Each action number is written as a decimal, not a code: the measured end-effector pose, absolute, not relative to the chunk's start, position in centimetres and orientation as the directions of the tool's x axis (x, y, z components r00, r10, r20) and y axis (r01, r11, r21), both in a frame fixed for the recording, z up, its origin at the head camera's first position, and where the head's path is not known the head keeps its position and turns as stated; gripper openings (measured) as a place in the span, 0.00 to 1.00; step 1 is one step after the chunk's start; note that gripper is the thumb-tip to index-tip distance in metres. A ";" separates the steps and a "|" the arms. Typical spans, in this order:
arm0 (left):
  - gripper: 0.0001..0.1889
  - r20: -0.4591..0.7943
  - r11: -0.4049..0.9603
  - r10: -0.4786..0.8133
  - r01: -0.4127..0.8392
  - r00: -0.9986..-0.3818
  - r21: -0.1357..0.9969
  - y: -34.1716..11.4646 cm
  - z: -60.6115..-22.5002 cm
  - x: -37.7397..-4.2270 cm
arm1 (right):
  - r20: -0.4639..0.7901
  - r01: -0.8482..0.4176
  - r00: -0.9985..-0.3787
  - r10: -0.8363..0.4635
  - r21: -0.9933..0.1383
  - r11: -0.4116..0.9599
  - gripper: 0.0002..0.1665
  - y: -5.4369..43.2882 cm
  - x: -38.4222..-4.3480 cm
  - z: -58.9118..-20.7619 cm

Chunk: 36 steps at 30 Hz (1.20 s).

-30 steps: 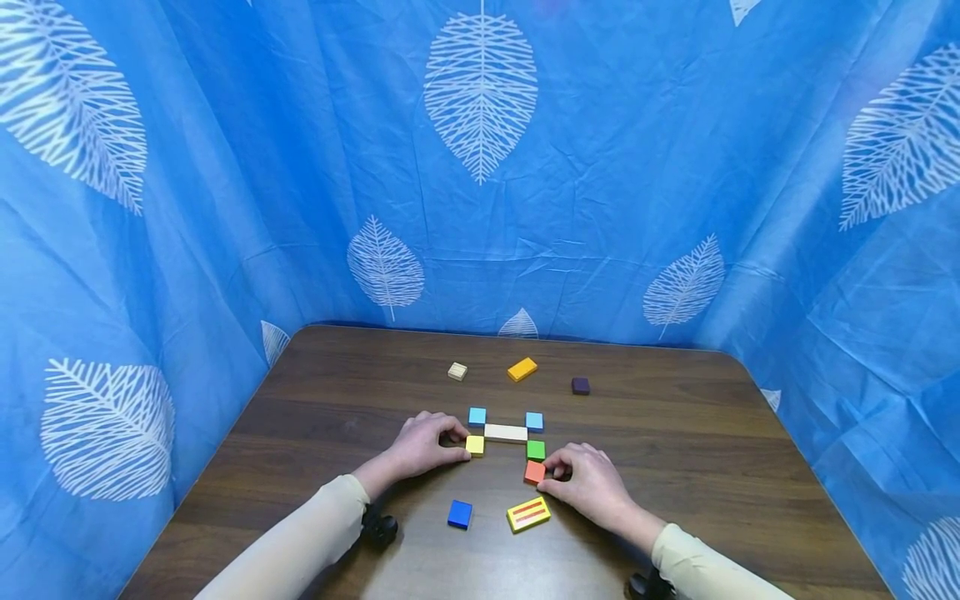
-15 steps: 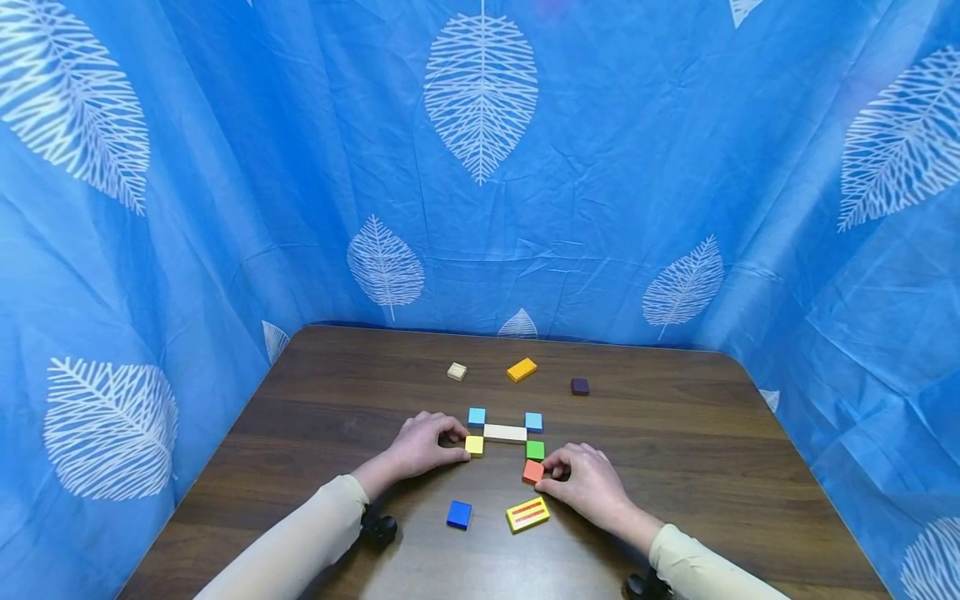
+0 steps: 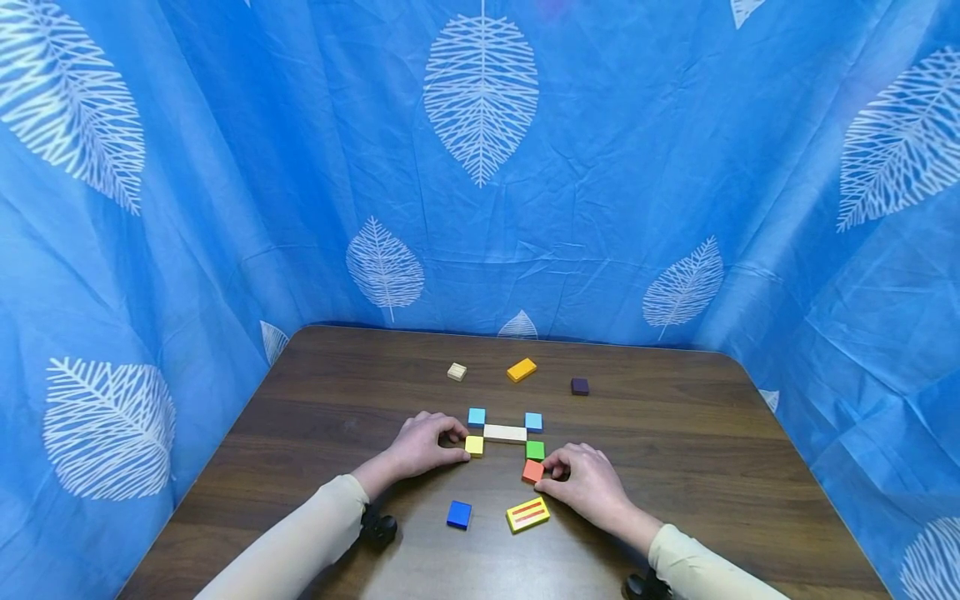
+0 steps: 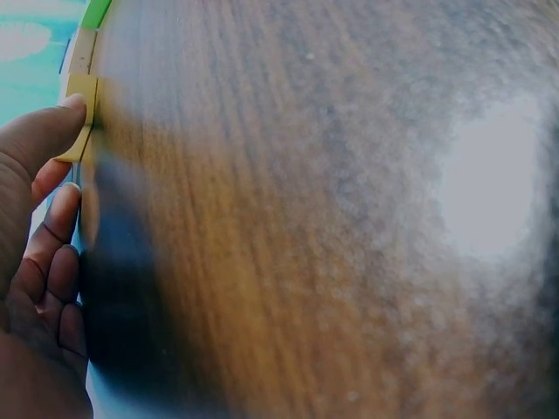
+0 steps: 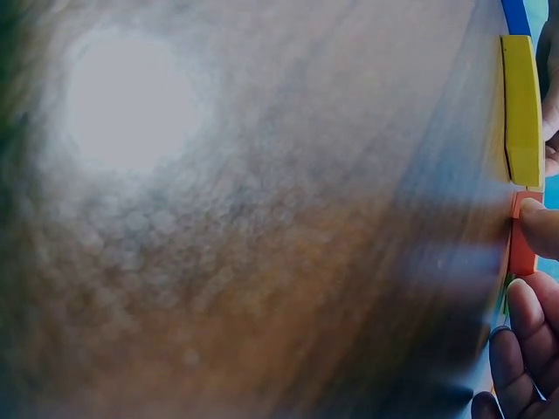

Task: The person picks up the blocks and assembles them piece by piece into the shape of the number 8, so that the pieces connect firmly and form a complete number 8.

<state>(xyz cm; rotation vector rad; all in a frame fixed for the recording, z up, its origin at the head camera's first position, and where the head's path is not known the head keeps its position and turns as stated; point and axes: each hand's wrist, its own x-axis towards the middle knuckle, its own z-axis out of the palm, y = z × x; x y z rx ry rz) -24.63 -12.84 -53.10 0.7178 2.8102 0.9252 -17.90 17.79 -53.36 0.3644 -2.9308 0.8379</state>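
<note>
The left hand (image 3: 420, 443) pinches the yellow block (image 3: 474, 447) between thumb and forefinger; the right hand (image 3: 588, 482) pinches the red-orange block (image 3: 532, 472) likewise; both blocks lie on the table (image 3: 675, 433), around its middle. Against the two earlier head views almost nothing has changed; grips and layout match, and any shift of the red-orange block is too slight to tell from camera movement; this looks like a steadying pause, the arrangement being held rather than altered.

The green block (image 3: 535, 450) sits just beyond the red-orange one, on the far-edge side; the cream bar (image 3: 506, 433) spans between the green and yellow blocks, with the light blue block (image 3: 477, 417) at its left end and the mid-blue block (image 3: 533, 422) at its right, both toward the far edge. Nearer the person lie the dark blue block (image 3: 459, 514) and the striped yellow block (image 3: 528, 515); near the far edge, from left to right, are the tan block (image 3: 457, 372), the orange block (image 3: 522, 370) and the dark purple block (image 3: 580, 387); no container shows.
</note>
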 end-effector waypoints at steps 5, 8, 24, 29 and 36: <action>0.13 0.056 0.700 0.466 0.407 -0.883 0.586 -12.8 -53.0 -24.6 | 0.134 -0.247 -0.969 -0.207 -0.509 0.824 0.14 17.8 -17.9 -53.4; 0.13 0.060 0.704 0.467 0.412 -0.882 0.579 -12.8 -53.1 -24.5 | 0.135 -0.245 -0.969 -0.205 -0.511 0.824 0.14 17.8 -17.9 -53.4; 0.16 0.056 0.702 0.477 0.419 -0.877 0.576 -12.8 -53.0 -24.6 | 0.127 -0.240 -0.971 -0.204 -0.511 0.826 0.13 17.8 -17.9 -53.3; 0.17 0.054 0.704 0.476 0.417 -0.878 0.575 -12.8 -53.1 -24.7 | 0.117 -0.231 -0.973 -0.200 -0.512 0.827 0.13 17.8 -17.9 -53.3; 0.20 0.033 0.695 0.467 0.389 -0.884 0.604 -13.3 -52.8 -24.7 | 0.119 -0.234 -0.972 -0.201 -0.511 0.827 0.13 17.7 -18.0 -53.3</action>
